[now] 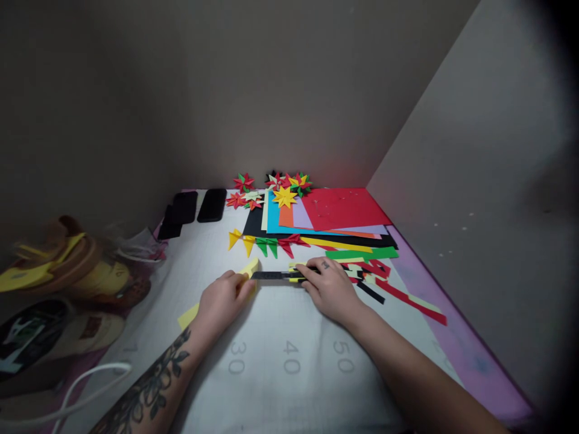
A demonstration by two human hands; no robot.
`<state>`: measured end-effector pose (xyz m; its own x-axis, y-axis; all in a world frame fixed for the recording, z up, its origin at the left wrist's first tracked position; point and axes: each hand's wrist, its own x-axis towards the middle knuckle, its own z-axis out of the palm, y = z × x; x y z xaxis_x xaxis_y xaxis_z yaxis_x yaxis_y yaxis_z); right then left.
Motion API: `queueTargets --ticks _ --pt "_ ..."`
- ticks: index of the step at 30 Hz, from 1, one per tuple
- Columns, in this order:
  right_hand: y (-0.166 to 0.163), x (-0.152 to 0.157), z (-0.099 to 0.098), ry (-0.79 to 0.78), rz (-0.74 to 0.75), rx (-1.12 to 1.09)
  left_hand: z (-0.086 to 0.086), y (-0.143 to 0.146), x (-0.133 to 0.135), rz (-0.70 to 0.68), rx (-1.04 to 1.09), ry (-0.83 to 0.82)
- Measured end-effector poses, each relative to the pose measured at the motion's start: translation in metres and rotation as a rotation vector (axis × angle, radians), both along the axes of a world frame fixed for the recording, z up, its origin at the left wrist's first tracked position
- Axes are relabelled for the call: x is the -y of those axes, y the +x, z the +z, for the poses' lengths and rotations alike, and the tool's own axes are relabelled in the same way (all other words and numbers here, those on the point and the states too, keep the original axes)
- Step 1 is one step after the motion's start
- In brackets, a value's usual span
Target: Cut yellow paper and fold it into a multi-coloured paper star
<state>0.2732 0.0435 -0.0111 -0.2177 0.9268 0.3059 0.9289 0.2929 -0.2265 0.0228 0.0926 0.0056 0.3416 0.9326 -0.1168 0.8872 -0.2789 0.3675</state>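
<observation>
My left hand (227, 297) is closed on a pale yellow paper strip (189, 316), which shows below the wrist and again above the fingertips as a folded end. In my right hand (332, 288) is a utility knife (296, 275) with a yellow and black handle. Its dark blade (270, 275) points left and reaches to the folded paper by my left fingertips; whether it touches the paper I cannot tell. Just beyond my hands lies a row of small folded points: yellow (248, 244), green (268, 246) and red (289, 244).
Behind are folded paper stars (284, 197) and coloured sheets (348, 208). Loose paper strips (420, 304) lie to the right. Two dark phone-like slabs (212, 205) rest at the back left. At the left edge stand a yellow-trimmed brown container (76, 265), a cap (90, 331) and a white cable (85, 383).
</observation>
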Motion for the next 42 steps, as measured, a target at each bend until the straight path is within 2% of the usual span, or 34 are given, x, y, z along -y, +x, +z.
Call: queueTargets --ticks 14,33,42 --pt "0.002 -0.001 0.002 -0.025 -0.015 -0.01 0.0 0.002 0.004 -0.021 -0.1 0.053" --pt "0.011 0.001 0.0 -0.027 -0.031 0.014 0.003 0.003 0.004 -0.008 -0.088 0.016" --pt "0.018 0.002 0.001 -0.081 -0.033 0.02 0.001 0.002 0.003 -0.019 -0.088 0.026"
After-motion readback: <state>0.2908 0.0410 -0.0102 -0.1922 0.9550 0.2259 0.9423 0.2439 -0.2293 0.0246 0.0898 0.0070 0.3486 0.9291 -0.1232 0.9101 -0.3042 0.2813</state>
